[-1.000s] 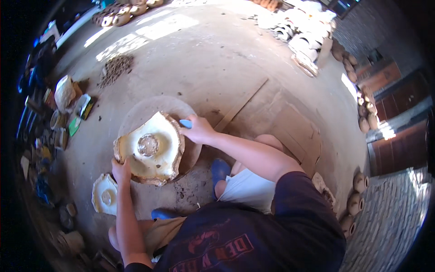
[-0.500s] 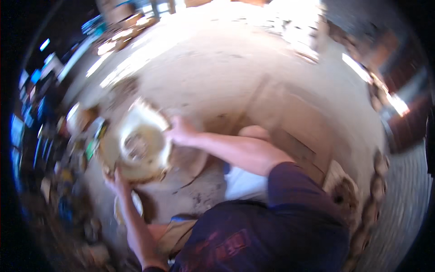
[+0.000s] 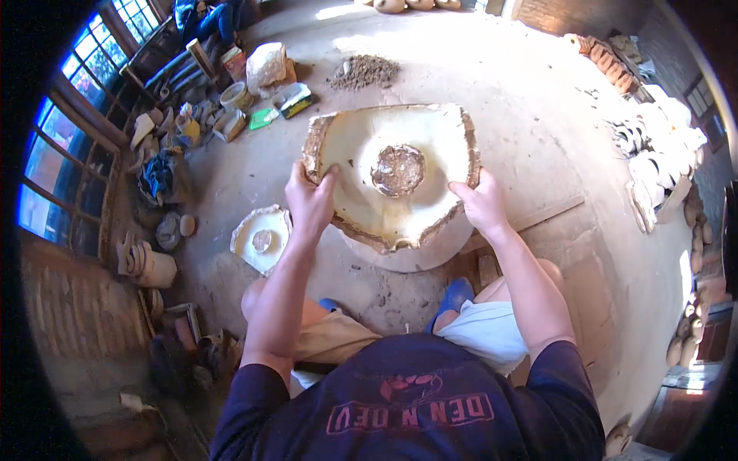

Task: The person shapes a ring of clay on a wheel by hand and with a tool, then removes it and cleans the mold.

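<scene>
A large cream-coloured mould point(image 3: 354, 196), apparently plaster, has rough brown edges and a round brown patch in its middle. I hold it up in front of me with its hollow side facing me. My left hand point(image 3: 310, 201) grips its left rim, thumb over the inner face. On the opposite rim my right hand point(image 3: 483, 203) is closed the same way. The fingers behind the rim are hidden. Partly covered by the mould, a pale round disc point(image 3: 415, 260) shows below it. A smaller mould point(image 3: 247, 244) of like shape lies on the floor to the left.
A heap of brown clay crumbs point(image 3: 364, 72) lies beyond the mould, near a pale block point(image 3: 267, 66). Tubs, a green-yellow box point(image 3: 293, 100) and a blue bag point(image 3: 157, 177) crowd the window side. White pieces point(image 3: 663, 157) are piled at right. Someone in blue trousers point(image 3: 217, 21) is at far left.
The mould has come round from my left to straight ahead, still in both hands. My head view has turned with it, and the blur is gone.
</scene>
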Tool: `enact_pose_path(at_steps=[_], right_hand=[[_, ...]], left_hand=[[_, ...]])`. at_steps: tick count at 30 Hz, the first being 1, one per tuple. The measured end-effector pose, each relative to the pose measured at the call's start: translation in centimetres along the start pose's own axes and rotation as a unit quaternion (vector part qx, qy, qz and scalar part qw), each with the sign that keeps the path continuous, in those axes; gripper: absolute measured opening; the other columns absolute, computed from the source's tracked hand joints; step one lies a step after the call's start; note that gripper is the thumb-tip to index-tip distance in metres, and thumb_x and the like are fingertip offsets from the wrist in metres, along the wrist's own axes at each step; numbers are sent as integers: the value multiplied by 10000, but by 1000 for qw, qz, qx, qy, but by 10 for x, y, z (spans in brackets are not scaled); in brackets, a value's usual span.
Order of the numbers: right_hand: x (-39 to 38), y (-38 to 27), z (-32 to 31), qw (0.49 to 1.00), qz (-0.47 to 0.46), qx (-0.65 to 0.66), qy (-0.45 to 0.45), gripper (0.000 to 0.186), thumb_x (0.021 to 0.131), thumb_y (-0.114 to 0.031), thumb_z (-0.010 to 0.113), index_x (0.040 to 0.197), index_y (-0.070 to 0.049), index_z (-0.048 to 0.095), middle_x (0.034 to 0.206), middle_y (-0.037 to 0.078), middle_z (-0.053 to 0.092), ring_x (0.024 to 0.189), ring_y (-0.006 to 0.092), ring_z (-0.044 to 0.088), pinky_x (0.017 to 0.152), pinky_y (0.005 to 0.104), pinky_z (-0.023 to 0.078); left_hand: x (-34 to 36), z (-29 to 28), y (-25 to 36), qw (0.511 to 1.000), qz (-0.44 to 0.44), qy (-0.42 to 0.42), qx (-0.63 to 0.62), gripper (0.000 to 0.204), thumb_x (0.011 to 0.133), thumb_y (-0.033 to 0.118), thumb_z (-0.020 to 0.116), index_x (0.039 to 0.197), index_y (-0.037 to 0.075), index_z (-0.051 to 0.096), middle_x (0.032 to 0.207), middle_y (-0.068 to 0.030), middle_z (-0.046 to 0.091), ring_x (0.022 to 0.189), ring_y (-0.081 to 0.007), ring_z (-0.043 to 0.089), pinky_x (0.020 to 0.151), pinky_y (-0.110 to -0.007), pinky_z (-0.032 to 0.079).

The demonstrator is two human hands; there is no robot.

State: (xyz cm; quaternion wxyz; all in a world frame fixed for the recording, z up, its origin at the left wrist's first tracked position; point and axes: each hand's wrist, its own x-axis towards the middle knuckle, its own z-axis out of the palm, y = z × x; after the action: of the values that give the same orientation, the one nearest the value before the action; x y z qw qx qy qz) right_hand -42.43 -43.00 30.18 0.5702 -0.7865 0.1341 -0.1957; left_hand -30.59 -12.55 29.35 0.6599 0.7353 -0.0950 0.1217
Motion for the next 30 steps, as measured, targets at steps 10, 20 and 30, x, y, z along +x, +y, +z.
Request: enact_pose_path(at_steps=[10,20,30], right_hand=[[40,89,3,972,181,-134,-75,366,783,-176,735,1078,41,734,1003,206,778,975,286,755,860,387,566],[42,136,10,972,195,-73,-107,342,852,-61,666,1165,75,696,951,142,744,855,211,723,699,337,561],[-53,11,70,939,-55,-262,-215,444,996,-295,693,1248,66,637,1067,268,724,1004,395,710,876,481,531]], left_hand=[[0,37,-88,943,-185,-100,259,456,851,255,737,1158,-74,663,1101,-283,737,1059,-410,724,916,-472,555],[4,55,-128,929,-200,-141,277,453,824,290,720,1065,-92,693,1006,-276,747,967,-360,756,814,-471,602],[111,-126,1,983,-44,-125,128,742,913,653,706,1311,27,689,1214,-161,730,1093,-273,702,880,-392,577]])
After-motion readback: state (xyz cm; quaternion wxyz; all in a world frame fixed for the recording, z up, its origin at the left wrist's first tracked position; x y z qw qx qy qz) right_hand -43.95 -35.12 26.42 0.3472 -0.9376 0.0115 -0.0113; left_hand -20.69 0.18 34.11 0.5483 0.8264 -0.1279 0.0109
